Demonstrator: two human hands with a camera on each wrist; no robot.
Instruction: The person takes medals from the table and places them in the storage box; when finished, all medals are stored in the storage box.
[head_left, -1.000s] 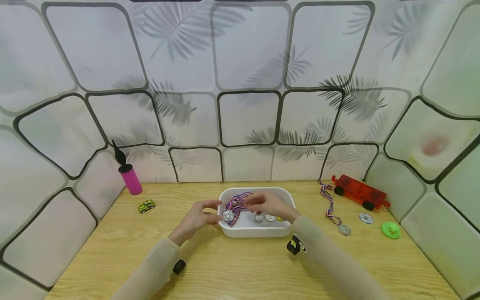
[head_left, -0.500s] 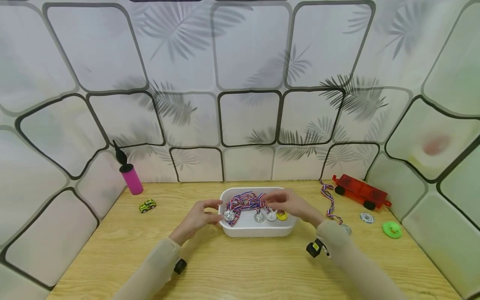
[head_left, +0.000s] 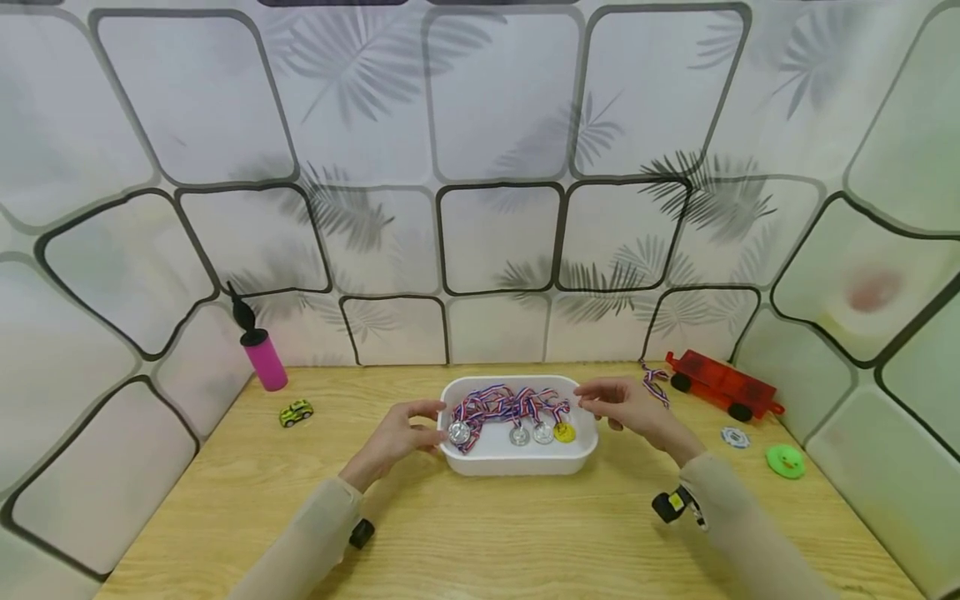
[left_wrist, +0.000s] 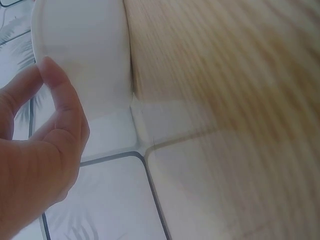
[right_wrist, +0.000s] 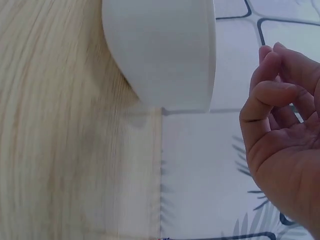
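Note:
In the head view, a white tray [head_left: 517, 467] stands at the middle of the table with several medals in it. Most visible are silver, such as the left one [head_left: 459, 432]; a gold medal [head_left: 564, 432] lies toward the right end. Their striped ribbons [head_left: 487, 404] are bunched at the back. My left hand [head_left: 397, 437] holds the tray's left end, thumb and fingers at the rim. At the right end hovers my right hand [head_left: 626, 404], fingers loosely curled around nothing; the right wrist view has it [right_wrist: 285, 115] apart from the tray wall [right_wrist: 160, 55].
A striped ribbon [head_left: 655, 386] lies at right, partly behind my right hand. Beyond are a red toy trailer [head_left: 723, 385], a poker chip [head_left: 735, 437] and a green duck disc [head_left: 785, 461]. At left are a toy car [head_left: 296, 412] and a pink-and-black cylinder [head_left: 264, 362].
My right hand has moved right, from over the medals to the tray's right end, uncovering the gold medal. Its arm now hides the silver medal on the table. The left hand stays put.

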